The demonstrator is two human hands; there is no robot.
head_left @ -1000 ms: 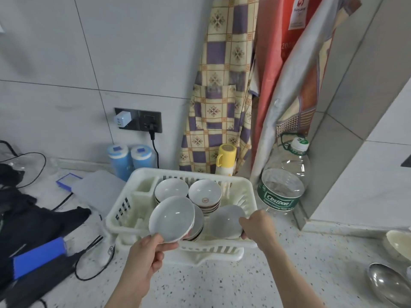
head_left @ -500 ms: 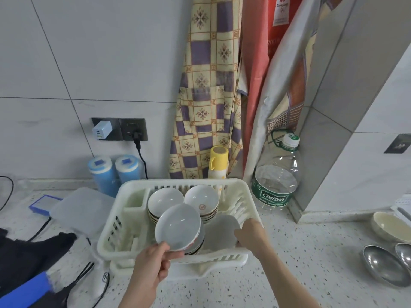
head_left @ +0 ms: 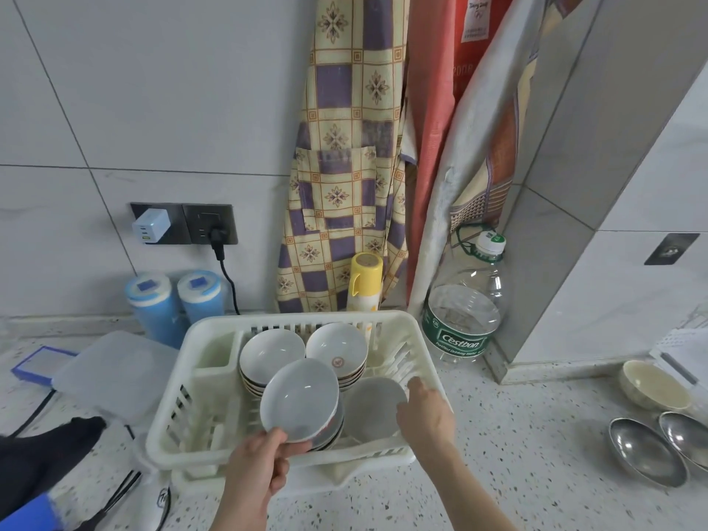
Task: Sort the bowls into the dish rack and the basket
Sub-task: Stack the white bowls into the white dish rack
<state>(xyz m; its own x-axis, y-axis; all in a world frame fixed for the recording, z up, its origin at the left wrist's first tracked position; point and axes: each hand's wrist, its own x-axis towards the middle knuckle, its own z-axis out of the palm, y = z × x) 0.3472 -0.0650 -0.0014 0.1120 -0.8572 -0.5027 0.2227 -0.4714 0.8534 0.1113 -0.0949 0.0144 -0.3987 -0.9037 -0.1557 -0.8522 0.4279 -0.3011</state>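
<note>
Left hand: your left hand pinches the near rim of a grey bowl, thumb on the inside and fingers curled beneath it.
Grey bowl: tilted with its opening toward you, it sits over a small stack of bowls at the front of the dish rack.
Right hand: your right hand reaches over the rack's front right corner; its fingers are spread at the right edge of a pale plate, which stands nearly upright. You cannot tell from this view whether they grip it or only touch it.
Dish rack: white plastic, near the front edge of the worktop, on its drip tray.
Rear stacks: 2 stacks of white bowls fill the back of the rack, the left stack and the right stack touching side by side.
Loose bowls: at the worktop's right edge, a cream bowl sits behind 2 steel bowls.
Back edge: a large water bottle stands just beside the rack's rear right corner, a yellow flask behind it, and 2 blue canisters to the rear left.
</note>
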